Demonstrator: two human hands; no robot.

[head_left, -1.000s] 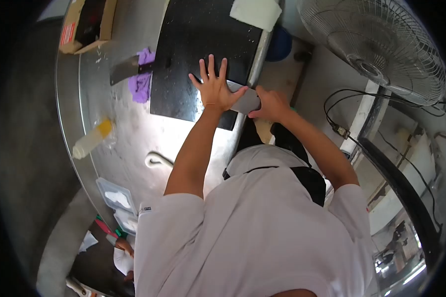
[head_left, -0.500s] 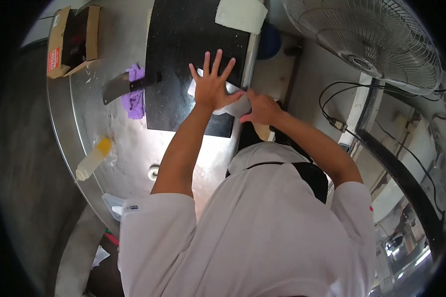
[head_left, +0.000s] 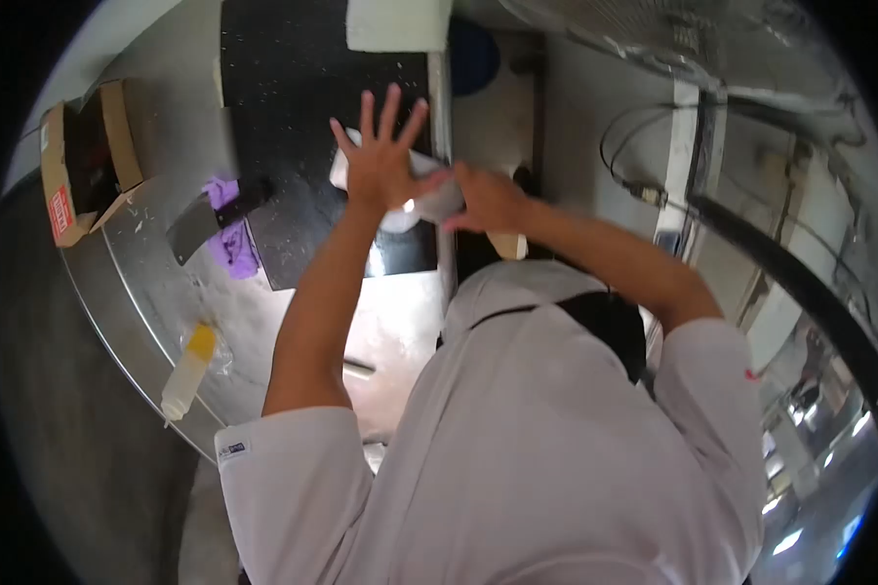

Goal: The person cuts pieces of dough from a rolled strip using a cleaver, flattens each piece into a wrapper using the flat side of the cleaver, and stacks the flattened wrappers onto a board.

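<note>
My left hand [head_left: 380, 171] lies with fingers spread over a pale, shiny sheet-like item [head_left: 339, 168] on the black board [head_left: 293, 107]. At the board's right edge my right hand [head_left: 488, 202] grips the end of a grey flat piece [head_left: 439, 198], thumb below and fingers above. That piece reaches from the right hand to beside my left thumb. Left of the hands, a cleaver [head_left: 197, 226] rests across a purple cloth [head_left: 232, 249], its dark handle on the board.
An open cardboard box [head_left: 119, 136] stands upper left. A yellow-capped bottle [head_left: 187, 375] lies on the metal table [head_left: 400, 336]. A white block [head_left: 395, 24] sits on the board's far end. A fan [head_left: 644, 49] and cables [head_left: 644, 193] are at the right.
The whole view has shifted and turned, so the board, box and bottle sit further left and the fan is higher. The left hand stays spread; the right hand keeps its grip on the grey piece.
</note>
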